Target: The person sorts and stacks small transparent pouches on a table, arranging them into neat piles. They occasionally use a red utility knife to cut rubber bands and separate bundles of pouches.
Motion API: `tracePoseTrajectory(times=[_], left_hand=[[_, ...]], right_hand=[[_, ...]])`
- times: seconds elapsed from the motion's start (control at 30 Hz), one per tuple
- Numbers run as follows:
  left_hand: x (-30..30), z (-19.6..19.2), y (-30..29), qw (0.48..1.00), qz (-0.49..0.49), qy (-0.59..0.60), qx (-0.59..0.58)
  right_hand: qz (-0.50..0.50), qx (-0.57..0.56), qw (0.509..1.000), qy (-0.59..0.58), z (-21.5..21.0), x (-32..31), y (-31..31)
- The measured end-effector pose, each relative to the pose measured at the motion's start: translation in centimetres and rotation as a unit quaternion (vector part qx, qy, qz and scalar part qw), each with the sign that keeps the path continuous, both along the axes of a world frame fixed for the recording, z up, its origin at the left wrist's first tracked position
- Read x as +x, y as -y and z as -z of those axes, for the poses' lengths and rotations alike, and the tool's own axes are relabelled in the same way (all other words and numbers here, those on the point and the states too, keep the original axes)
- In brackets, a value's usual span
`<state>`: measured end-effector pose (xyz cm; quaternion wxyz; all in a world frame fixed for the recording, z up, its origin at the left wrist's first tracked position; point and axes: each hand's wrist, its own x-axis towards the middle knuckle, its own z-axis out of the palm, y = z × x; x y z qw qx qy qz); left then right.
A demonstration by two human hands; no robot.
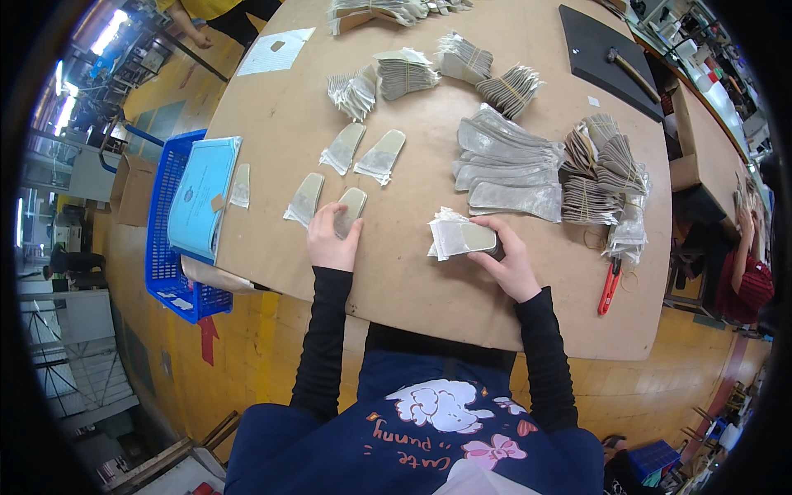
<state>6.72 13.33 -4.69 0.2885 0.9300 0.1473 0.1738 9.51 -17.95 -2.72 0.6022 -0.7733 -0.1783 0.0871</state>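
My right hand (509,257) has its thumb and fingers around a stack of tapered, pale grey-green pieces (476,238) with rough white fabric at one end; the stack rests near the table's front. My left hand (333,239) pinches another such rounded piece (354,203) by its edges on the tabletop. Just beyond its fingers lies a similar piece (306,195). Farther back are two more, one on the left (343,148) and one on the right (382,156). A smaller piece (240,186) lies toward the table's left edge.
Banded bundles of grey pieces (407,73) stand across the brown table (396,297). Long grey pieces (507,169) overlap at right, beside more bundles (591,200). A red cutter (609,287) lies near the front right, a hammer (634,76) on a black board (590,51). A blue basket (157,219) adjoins the left edge.
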Motion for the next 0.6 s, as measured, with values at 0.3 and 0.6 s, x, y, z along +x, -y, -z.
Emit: tracePoseTrajectory(times=[0.3,0.6], left_hand=[[0.1,-4.2,8.5,0.970,0.201,0.050,-0.129],[1.6,-4.1,10.6,0.917,0.385,-0.041,-0.101]], right_hand=[[0.000,-0.010,1.000,0.009,0.0,0.0,0.1],[-0.013,0.006,1.000,0.008,0.5,0.2,0.5]])
